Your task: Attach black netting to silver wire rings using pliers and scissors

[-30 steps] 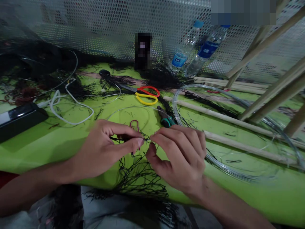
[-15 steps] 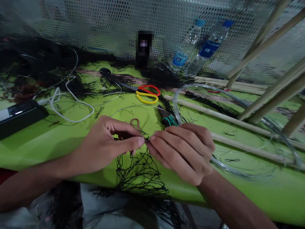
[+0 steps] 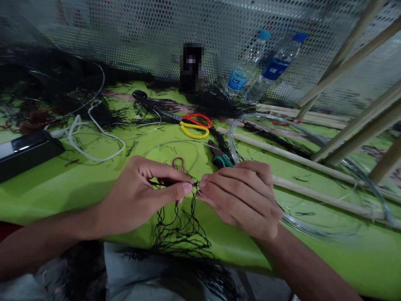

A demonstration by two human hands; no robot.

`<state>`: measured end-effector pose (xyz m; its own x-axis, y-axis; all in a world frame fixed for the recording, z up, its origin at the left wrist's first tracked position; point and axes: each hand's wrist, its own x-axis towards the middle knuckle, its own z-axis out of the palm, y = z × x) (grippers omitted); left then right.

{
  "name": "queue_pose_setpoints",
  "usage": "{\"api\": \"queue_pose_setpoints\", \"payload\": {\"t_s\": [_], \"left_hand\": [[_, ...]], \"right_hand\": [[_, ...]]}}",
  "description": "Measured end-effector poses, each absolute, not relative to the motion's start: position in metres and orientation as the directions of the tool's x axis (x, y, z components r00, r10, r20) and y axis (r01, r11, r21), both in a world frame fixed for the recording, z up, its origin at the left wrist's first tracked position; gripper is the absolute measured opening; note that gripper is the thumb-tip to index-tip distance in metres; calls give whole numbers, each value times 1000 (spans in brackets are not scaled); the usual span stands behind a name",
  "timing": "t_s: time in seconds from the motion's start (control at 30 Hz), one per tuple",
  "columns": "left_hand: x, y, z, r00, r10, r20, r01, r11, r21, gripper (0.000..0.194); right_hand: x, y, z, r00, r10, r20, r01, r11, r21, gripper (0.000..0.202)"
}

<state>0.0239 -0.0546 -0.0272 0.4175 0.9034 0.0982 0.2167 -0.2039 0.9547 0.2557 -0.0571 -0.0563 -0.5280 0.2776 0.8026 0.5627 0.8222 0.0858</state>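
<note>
Black knotted netting (image 3: 180, 236) hangs from between my hands over the table edge and down towards my lap. My left hand (image 3: 142, 198) pinches its top strand between thumb and index finger. Close beside those fingertips, my right hand (image 3: 242, 198) is closed in a pinch at the same knot, its other fingers bent over; what lies inside this pinch is partly hidden. A short thin shiny piece, maybe wire end, pokes out below the right fingertips. Behind the left hand lies a small pink-red loop (image 3: 178, 162). Pliers with green grips (image 3: 222, 159) are just beyond the right hand.
Scissors with red and yellow handles (image 3: 196, 125) lie further back on the green table (image 3: 103, 179). A coil of clear wire (image 3: 232, 133) and wooden sticks (image 3: 266, 146) spread over the right. Two bottles (image 3: 239, 77) lean on the perforated panel (image 3: 140, 33). A white cable (image 3: 103, 159) lies left.
The fingertips have parted slightly at the knot, and a thin shiny end now shows below my right fingers. My right hand has turned a little; the view has shifted slightly.
</note>
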Motion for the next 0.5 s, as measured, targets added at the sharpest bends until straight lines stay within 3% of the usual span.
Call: {"api": "queue_pose_setpoints", "payload": {"t_s": [0.13,0.27,0.4,0.5], "left_hand": [[24,-57,-32,404,897,178,249,-295,923,11],[24,-56,-35,406,881,245,291,-378,879,10],[25,-52,-32,422,898,122,268,-253,930,6],[24,-49,-30,469,883,26,248,-160,955,15]], "right_hand": [[247,-59,-56,-404,509,760,503,818,-281,7],[241,-61,-56,-313,715,625,402,696,-595,10],[242,-63,-56,-312,754,578,343,657,-671,9],[243,-63,-58,-323,748,580,333,664,-670,8]]}}
